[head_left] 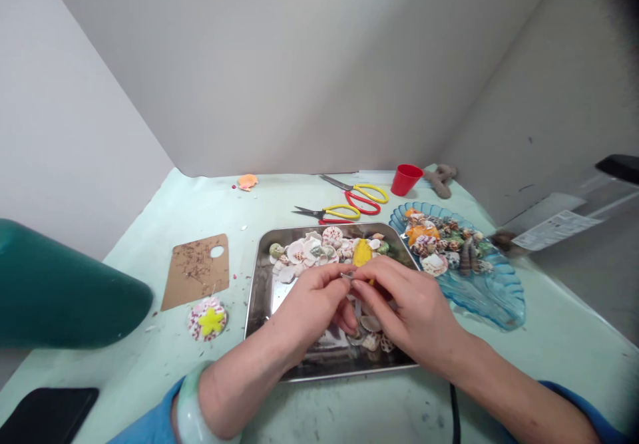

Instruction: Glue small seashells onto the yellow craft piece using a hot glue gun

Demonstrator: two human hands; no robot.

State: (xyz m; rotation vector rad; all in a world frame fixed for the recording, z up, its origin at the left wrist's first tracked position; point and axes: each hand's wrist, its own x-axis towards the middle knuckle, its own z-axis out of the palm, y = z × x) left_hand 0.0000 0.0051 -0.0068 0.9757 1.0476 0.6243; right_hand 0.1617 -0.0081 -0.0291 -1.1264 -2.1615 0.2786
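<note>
Both hands meet over a steel tray [259, 291] that holds several seashells [319, 247]. My left hand [309, 307] and my right hand [404, 304] pinch together on a small thin object between their fingertips; I cannot make out what it is. A yellow shell [361, 252] lies just behind the fingers. More shells lie under the palms. A pale green bangle [187, 407] sits on my left wrist.
A blue glass dish [494, 291] of shells stands right of the tray. Two pairs of yellow-and-red scissors [334, 213] and a red cup [405, 179] lie behind. A brown card [197, 271], a shell flower [208, 319], a dark green object [60, 291] and a black object [44, 414] are at left.
</note>
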